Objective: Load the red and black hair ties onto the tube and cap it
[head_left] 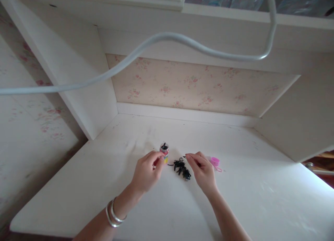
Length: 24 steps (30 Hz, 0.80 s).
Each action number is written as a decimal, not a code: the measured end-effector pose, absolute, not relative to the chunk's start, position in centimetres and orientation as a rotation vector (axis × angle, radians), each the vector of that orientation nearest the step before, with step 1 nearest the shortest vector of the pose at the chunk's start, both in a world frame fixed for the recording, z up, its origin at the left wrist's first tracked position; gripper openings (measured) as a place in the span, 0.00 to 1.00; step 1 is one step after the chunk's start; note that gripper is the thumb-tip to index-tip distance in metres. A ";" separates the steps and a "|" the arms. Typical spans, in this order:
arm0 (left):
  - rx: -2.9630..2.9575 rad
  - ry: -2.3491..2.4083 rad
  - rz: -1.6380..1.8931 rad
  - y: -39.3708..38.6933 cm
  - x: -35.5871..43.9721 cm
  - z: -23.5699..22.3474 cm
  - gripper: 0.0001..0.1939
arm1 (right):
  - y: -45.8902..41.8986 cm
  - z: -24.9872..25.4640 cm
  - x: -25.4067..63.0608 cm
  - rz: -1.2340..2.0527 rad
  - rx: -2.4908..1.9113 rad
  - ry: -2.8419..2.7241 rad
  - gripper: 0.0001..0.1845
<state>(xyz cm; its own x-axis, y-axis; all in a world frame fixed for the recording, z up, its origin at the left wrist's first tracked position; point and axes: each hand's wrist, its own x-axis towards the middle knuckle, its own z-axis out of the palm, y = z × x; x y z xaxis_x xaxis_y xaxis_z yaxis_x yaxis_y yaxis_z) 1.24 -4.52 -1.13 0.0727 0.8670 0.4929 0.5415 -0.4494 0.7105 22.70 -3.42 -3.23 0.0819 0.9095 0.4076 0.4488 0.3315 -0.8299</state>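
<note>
My left hand (148, 169) is closed around the side of a small clear jar (166, 152) with a red, blue and yellow label. The jar stands upright and uncapped, with black loops showing in its mouth. To its right lies a loose pile of thin black hair ties (182, 168) on the white desk. Just over the pile's right side, my right hand (202, 169) pinches one black hair tie (184, 156) between thumb and forefinger. A pink lid (215, 161) with a loop lies beyond my right knuckles, partly covered by that hand.
The white desk (91, 185) has a panel on either side and a low ledge at the back. Above, a shelf (235, 21) holds clear plastic-wrapped items. A pale cable (167, 36) hangs across the upper view.
</note>
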 end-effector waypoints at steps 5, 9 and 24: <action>2.226 1.407 1.022 -5.0 2.1 -2.1 0.11 | -2.3 0.0 20.3 0.661 -1.151 -1.511 0.13; 2.414 1.407 0.692 -5.5 3.1 -2.9 0.11 | -0.5 1.1 18.3 0.659 -1.064 -1.638 0.12; 2.449 1.622 0.343 -5.0 4.9 -5.8 0.17 | 1.3 0.9 17.5 0.612 -1.012 -1.922 0.09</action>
